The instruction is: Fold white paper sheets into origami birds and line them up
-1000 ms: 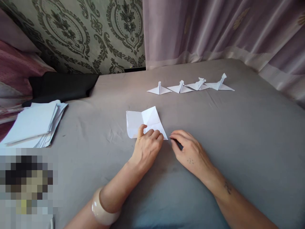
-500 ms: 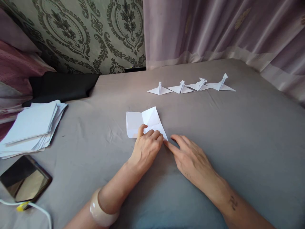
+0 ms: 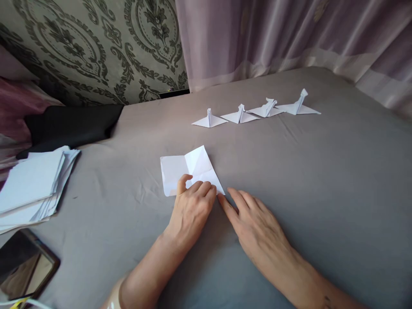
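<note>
I am looking from far away at a creased white paper [image 3: 198,165], and it is lying on the gray cloth [image 3: 337,184]. My left hand [image 3: 192,210] is resting over the paper's near edge and hiding part of it. Its fingers are bending down out of my sight, so I am not able to tell if they are pinching the paper or just pressing. My right hand [image 3: 257,223] is sitting by the paper's pointy right corner. Its thumb and pointing finger are leaving a narrow gap around that corner, and I am not seeing if they are touching it.

Behind the paper and to its right, four paper birds [image 3: 241,115] are standing in a row. Farther behind it, a purple curtain [image 3: 222,38] is hanging beside a patterned wall [image 3: 74,43]. Well to the paper's left, a pile of white sheets [image 3: 30,180] is lying. Behind and left of the paper, a black cover [image 3: 74,124] is lying. Nearer me than the paper, far left, a shiny phone [image 3: 24,264] is lying beside a white cord [image 3: 38,304].
</note>
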`<state>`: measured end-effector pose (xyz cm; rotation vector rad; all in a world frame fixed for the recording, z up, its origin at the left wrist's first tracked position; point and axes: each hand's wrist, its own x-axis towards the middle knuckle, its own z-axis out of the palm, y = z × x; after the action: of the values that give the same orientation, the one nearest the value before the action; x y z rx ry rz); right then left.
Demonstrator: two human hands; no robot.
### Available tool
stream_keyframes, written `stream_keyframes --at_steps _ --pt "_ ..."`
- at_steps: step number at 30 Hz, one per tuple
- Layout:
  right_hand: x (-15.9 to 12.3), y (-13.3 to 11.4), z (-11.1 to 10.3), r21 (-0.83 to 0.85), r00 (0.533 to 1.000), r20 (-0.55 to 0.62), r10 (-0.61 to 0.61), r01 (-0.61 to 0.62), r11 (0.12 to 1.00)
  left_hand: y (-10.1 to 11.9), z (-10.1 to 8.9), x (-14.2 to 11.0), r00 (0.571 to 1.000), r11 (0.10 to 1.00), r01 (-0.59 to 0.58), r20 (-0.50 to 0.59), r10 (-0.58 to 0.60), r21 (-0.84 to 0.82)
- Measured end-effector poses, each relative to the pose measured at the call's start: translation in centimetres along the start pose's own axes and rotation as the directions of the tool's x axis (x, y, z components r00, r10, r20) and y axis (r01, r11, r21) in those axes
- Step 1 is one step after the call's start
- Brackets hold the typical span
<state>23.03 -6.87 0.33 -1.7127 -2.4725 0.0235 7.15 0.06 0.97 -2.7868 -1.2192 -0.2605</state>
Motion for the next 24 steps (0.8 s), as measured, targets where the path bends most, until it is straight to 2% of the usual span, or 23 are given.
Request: stream_keyframes --at_steps 24 --pt "-0.13 0.09 0.14 0.029 0.998 0.056 0.017 -0.019 0.999 0.02 -0.32 0.05 1.000 1.000 0.005 -0.004 -0.005 -0.023"
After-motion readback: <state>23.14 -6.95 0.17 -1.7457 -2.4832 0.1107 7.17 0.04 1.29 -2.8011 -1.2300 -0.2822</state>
